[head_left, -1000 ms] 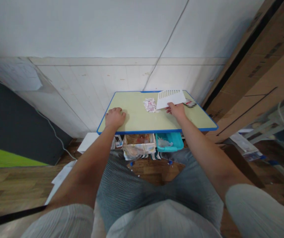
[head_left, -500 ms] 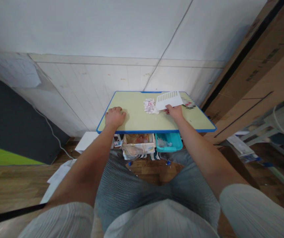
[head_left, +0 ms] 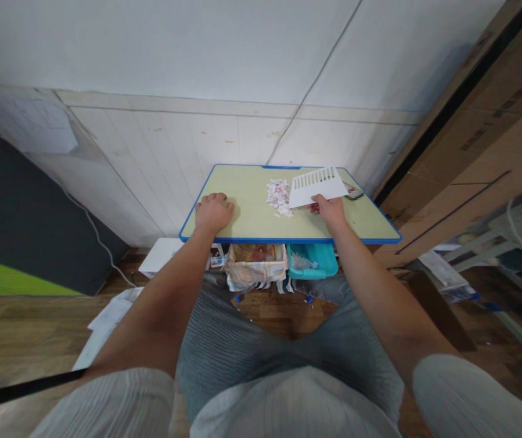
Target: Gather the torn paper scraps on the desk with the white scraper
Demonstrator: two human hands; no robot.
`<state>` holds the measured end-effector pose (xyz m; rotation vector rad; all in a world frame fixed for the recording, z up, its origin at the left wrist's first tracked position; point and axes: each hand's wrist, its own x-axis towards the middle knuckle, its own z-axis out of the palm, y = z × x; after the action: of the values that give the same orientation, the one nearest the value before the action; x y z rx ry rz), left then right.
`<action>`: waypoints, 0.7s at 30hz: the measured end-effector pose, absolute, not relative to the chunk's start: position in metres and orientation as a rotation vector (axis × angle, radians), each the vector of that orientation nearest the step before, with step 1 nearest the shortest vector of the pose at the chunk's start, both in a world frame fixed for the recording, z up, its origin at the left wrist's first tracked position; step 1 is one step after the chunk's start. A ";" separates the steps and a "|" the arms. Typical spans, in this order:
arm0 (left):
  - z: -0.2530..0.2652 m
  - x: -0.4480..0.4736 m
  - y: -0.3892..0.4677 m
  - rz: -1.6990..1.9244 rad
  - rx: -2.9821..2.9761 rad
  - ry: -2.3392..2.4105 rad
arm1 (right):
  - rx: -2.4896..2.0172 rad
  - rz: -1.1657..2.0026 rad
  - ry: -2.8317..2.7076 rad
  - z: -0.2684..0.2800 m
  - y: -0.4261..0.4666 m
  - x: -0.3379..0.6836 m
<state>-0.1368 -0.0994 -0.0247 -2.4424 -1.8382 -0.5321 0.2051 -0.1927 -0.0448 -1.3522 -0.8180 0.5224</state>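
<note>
My right hand (head_left: 328, 210) pinches the near edge of a white slotted card (head_left: 318, 191), which has a row of narrow openings along its far side. The card is tilted over the right half of the small table. Just left of it lies a loose pile of small pale paper scraps (head_left: 278, 194) with pinkish marks. My left hand (head_left: 214, 212) rests palm down near the table's left edge, fingers apart and slightly bent, holding nothing. Beyond the card's right end is a blurred patch with some red (head_left: 354, 191); I cannot make out what it is.
The pale yellow table (head_left: 247, 222) has a blue rim and stands against the white wall (head_left: 174, 140). Under it are a cloth-lined basket (head_left: 256, 271) and a turquoise bin (head_left: 313, 271) with whitish bits inside. Tall cardboard (head_left: 462, 146) stands close on the right.
My right hand has shifted the card slightly to the right, away from the scraps. More of the pile shows, spread a little toward me. My left hand stays on the table.
</note>
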 end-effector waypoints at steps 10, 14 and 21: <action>-0.021 -0.137 -0.102 -0.522 -2.446 -1.851 | -1.278 0.532 -0.853 -0.044 -0.218 0.191; -0.019 -0.137 -0.102 -0.513 -2.451 -1.867 | -1.313 0.567 -0.928 -0.046 -0.219 0.190; -0.020 -0.138 -0.100 -0.504 -2.445 -1.864 | -1.343 0.555 -0.862 -0.046 -0.218 0.190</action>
<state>-0.1375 -0.0999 -0.0202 -2.4454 -1.8637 -0.5044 0.1902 -0.2181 -0.0455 -1.3434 -0.8621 0.5552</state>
